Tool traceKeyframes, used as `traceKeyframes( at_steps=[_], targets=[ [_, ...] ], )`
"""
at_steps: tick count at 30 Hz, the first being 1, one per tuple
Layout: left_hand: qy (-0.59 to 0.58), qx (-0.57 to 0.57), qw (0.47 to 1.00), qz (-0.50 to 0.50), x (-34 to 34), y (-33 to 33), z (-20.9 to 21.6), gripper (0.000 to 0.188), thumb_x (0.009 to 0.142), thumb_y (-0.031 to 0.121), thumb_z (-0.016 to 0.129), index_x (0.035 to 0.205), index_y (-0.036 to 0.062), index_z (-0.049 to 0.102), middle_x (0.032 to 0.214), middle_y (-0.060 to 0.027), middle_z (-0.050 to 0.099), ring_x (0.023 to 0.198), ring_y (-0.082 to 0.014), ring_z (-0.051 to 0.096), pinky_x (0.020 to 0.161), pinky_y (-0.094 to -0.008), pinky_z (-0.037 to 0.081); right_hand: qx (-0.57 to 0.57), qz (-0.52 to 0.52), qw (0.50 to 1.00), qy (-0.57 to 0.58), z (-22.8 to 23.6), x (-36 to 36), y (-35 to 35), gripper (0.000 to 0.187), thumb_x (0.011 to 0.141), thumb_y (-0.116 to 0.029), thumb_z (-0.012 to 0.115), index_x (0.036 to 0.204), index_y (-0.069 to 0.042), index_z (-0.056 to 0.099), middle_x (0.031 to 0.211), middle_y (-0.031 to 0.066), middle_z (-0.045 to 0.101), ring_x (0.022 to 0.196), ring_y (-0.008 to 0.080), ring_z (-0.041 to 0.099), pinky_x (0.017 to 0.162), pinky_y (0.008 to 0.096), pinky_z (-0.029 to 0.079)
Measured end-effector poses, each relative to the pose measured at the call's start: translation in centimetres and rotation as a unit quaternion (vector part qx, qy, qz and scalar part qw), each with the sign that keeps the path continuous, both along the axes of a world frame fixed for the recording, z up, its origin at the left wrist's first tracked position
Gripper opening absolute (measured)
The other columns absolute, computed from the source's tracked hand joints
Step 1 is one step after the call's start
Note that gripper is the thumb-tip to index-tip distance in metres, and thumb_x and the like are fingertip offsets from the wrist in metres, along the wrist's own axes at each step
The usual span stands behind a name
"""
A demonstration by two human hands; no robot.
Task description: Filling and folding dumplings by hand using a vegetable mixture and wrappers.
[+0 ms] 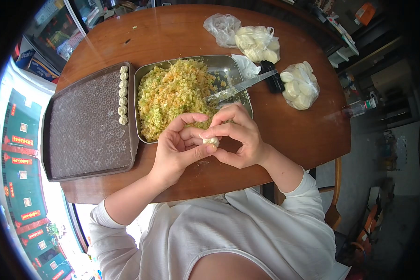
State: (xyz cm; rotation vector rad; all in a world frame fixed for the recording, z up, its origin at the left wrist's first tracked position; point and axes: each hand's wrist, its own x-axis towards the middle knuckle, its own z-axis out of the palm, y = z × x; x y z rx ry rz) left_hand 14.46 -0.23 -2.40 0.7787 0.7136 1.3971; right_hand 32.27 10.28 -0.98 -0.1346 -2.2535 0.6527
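Observation:
Between my two hands, over the near edge of the table, is a small white dumpling [211, 141]. My left hand [178, 147] holds it from the left, with the thumb along its near side. From the right, the fingers of my right hand [240, 137] pinch at its top. Just beyond my hands stands a metal tray of chopped yellow-green and orange filling [172, 88]. A flat metal spatula or knife [242, 86] lies across that tray's right side. On the left, a brown textured tray [88, 121] carries a column of several finished dumplings [122, 100] along its right side.
Right of the filling lie a bag of round dough wrappers [300, 86] and, farther back, another such bag [259, 44]. An empty-looking clear bag [221, 29], a white tissue [247, 65] and a black object [272, 77] are nearby. A wooden chair [333, 200] stands at the right.

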Motion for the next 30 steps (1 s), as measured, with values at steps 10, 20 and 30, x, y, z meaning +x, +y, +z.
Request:
traceKeyframes(
  at_steps=[10, 20, 30],
  targets=[
    [0.022, 0.011, 1.000, 0.003, 0.1, 0.1, -0.2, 0.050, 0.087, -0.002, 0.073, 0.130, 0.0016, 0.047, 0.107, -0.0115, 0.069, 0.101, -0.0158, 0.067, 0.089, -0.0285, 0.055, -0.015, -0.005, 0.999, 0.038, -1.3, -0.2, 0.1, 0.039, 0.070, -0.016, 0.086, 0.104, -0.013, 0.065, 0.102, 0.0050, 0.057, 0.091, 0.0232, 0.054, 0.080, 0.0359, 0.044],
    [0.036, 0.030, 0.999, 0.013, 0.1, 0.0, -0.3, 0.051, 0.086, -0.005, 0.072, 0.130, 0.0017, 0.047, 0.106, -0.0100, 0.069, 0.102, -0.0151, 0.066, 0.090, -0.0295, 0.055, 0.034, -0.023, 0.999, 0.022, -0.6, -0.2, -0.1, 0.035, 0.068, -0.011, 0.084, 0.099, -0.013, 0.069, 0.102, 0.0031, 0.058, 0.091, 0.0227, 0.055, 0.080, 0.0356, 0.044],
    [0.051, 0.040, 0.998, 0.027, 0.1, 0.0, -0.1, 0.050, 0.086, -0.005, 0.072, 0.129, 0.0009, 0.047, 0.106, -0.0110, 0.070, 0.101, -0.0160, 0.068, 0.091, -0.0290, 0.055, -0.009, -0.024, 0.999, 0.029, -0.8, -0.4, -0.1, 0.035, 0.069, -0.010, 0.084, 0.099, -0.013, 0.068, 0.101, 0.0042, 0.058, 0.090, 0.0229, 0.056, 0.078, 0.0353, 0.045]
  ],
)
